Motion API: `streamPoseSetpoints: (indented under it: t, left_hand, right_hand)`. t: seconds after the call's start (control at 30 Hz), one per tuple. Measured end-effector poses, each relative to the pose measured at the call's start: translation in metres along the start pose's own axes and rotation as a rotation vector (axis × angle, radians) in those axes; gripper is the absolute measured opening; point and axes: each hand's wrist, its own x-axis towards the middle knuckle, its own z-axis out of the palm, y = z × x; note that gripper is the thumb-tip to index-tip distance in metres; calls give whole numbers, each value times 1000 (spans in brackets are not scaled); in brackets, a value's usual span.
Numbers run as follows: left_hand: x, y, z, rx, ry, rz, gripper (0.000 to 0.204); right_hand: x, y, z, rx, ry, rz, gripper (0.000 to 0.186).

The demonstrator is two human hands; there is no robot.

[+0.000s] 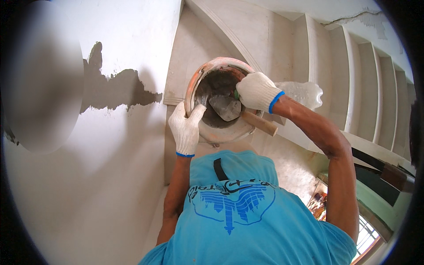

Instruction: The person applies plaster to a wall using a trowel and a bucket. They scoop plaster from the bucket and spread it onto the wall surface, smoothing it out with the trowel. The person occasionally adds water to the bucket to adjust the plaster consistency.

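A round bucket [229, 134] with a smeared, orange-stained rim stands on the stair landing in front of me. My left hand [185, 126], in a white knit glove, grips the bucket's left rim with the thumb over the edge. My right hand [258, 90], gloved alike, is closed round the neck end of a clear plastic bottle [304, 93]. The bottle lies sideways over the right rim, with a bit of green at its mouth end. In the bucket rests a trowel with a grey-coated blade [226, 107]; its wooden handle [260, 123] sticks out over the rim.
To the left rises a white wall [123, 39] with a rough grey mortar patch [117, 90]. Pale steps [322, 57] climb to the right. A cracked, patched strip [366, 18] marks the far wall. A window [369, 234] shows at lower right.
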Motion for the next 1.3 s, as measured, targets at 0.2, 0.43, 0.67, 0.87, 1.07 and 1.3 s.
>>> streamPoseSetpoints:
  t: [0.2,0.43,0.67,0.87,1.07,1.3]
  left_hand:
    - [-1,3,-5,11,-8,-20,22]
    - [-1,1,-19,13,41,-69,21]
    - [-6,-6,-43,115,80,-118,19]
    - [-13,-5,-57,64,112,-133,17]
    - [-23,-2,-62,-6,144,-148,16]
    - [-29,7,-57,13,183,-97,20]
  right_hand:
    - [-33,26,-21,523,53,120,25]
    - [-89,62,21,1074,513,418,17]
    - [-152,106,135,1479,1122,806,21]
    - [-199,172,168,1193,1636,983,22]
    - [-250,245,177,742,1648,1226,22]
    - [-285,285,237,641,1589,1399,27]
